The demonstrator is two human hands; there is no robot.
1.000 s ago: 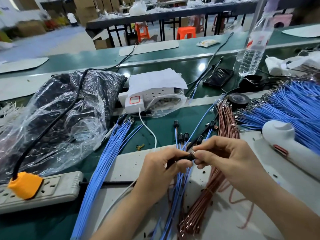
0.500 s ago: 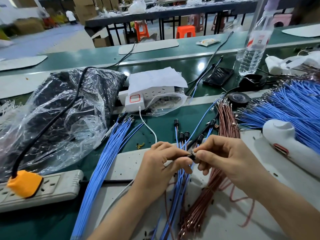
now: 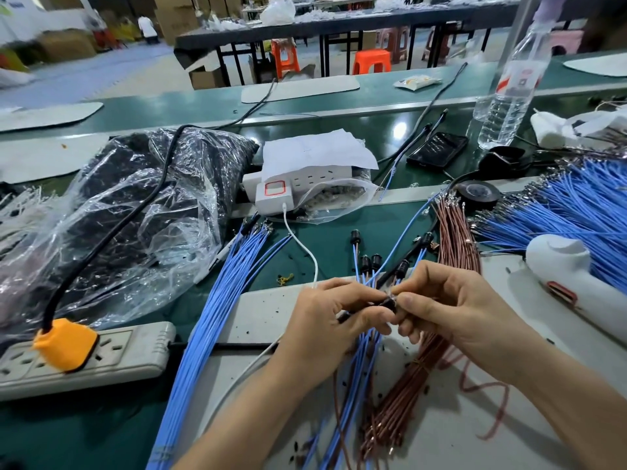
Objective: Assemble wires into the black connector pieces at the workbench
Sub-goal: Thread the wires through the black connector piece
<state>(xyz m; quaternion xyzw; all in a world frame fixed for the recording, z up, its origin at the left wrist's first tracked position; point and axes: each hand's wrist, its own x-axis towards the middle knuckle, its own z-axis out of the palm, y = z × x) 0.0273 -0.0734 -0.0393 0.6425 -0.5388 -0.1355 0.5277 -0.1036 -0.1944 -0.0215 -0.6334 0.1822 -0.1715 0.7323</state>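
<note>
We see both hands raised just above the pale mat on the tabletop [image 3: 264, 313], brought together so that their fingertips meet. The left hand [image 3: 325, 320] pinches the black connector piece [image 3: 388, 304] between thumb and forefinger, which we judge steadies it as a fixed target. The right hand [image 3: 451, 310] is curled, its thumb and forefinger clamped at the piece's other end, where a small glint of metal shows. We take this as a wire terminal being fed in, though we cannot tell which wire it belongs to. Supplies lie where either hand can reach them. A long bundle of blue wires [image 3: 217, 300] runs along the left, and a copper-brown wire bundle [image 3: 454, 232] runs beneath the right hand. A far larger fan of blue wires [image 3: 576, 205] spreads at the right edge. Just beyond the fingers lie several finished connectors [image 3: 364, 262] already on blue leads, laid away from the working spot, so we judge the job partly done. A roll of black tape [image 3: 476, 193] sits farther back, and a clear bag of dark parts [image 3: 135, 198] lies to the left.
</note>
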